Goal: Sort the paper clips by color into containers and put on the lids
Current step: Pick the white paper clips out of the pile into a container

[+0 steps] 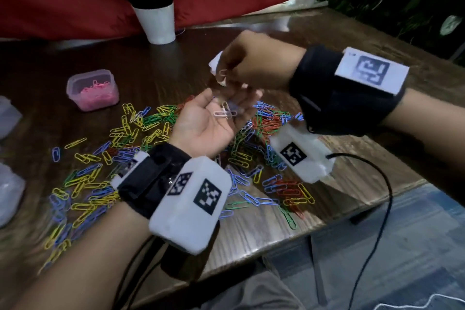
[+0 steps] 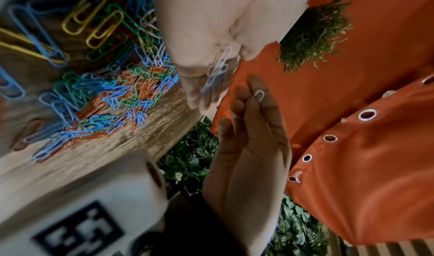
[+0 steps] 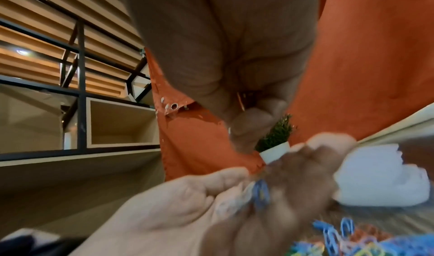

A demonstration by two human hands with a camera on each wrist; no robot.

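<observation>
My left hand (image 1: 214, 118) lies palm up over the pile of mixed colored paper clips (image 1: 151, 133) on the wooden table (image 1: 251, 224). A few white paper clips (image 1: 225, 113) rest in its loosely cupped palm, the same white clips (image 2: 219, 65) showing in the left wrist view. Just above it, my right hand (image 1: 234, 70) is curled, and its fingertips pinch one white paper clip (image 2: 259, 94). An open clear container (image 1: 93, 90) with pink clips stands at the back left.
Translucent containers (image 1: 7, 116) sit at the table's left edge. A white potted plant (image 1: 158, 20) stands at the back before a red cloth. A white object (image 1: 215, 61) shows partly behind my right hand. The table's front edge and a black cable (image 1: 377, 196) are at the right.
</observation>
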